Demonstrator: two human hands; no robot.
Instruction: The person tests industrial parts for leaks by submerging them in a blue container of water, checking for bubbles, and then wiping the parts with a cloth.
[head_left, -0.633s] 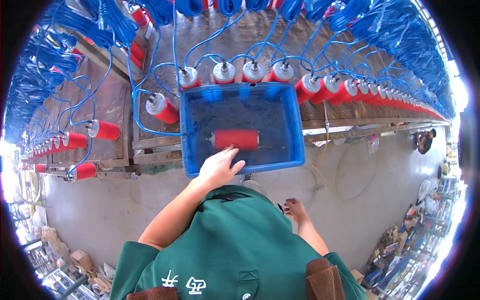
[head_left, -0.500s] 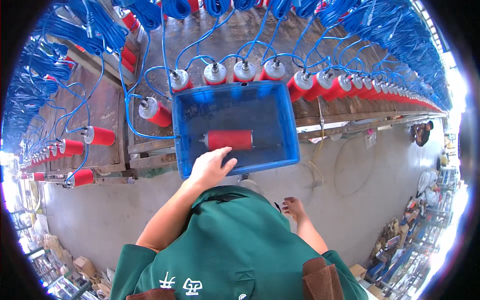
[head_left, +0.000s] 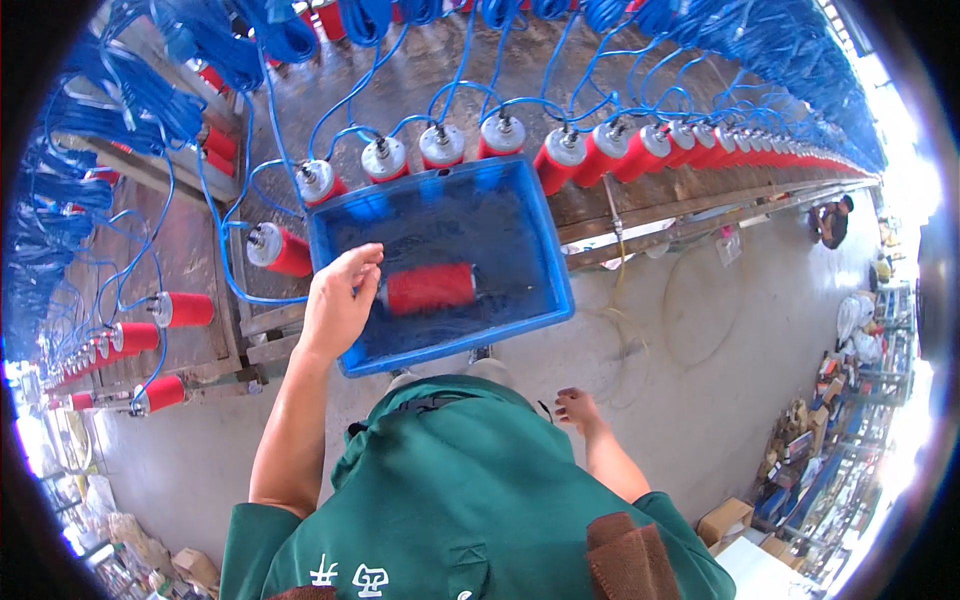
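I have the left hand (head_left: 340,300) loosely open and empty over the blue tub's (head_left: 460,344) left side, one red cylinder (head_left: 430,288) already lying inside ungripped, others (head_left: 441,147) along the far bench (head_left: 415,75), and cannot tell whether the curled right hand (head_left: 577,408) holds anything.

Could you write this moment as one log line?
Left hand: over left edge of blue tub, beside red cylinder | Right hand: outside tub | Red cylinder: lying in tub
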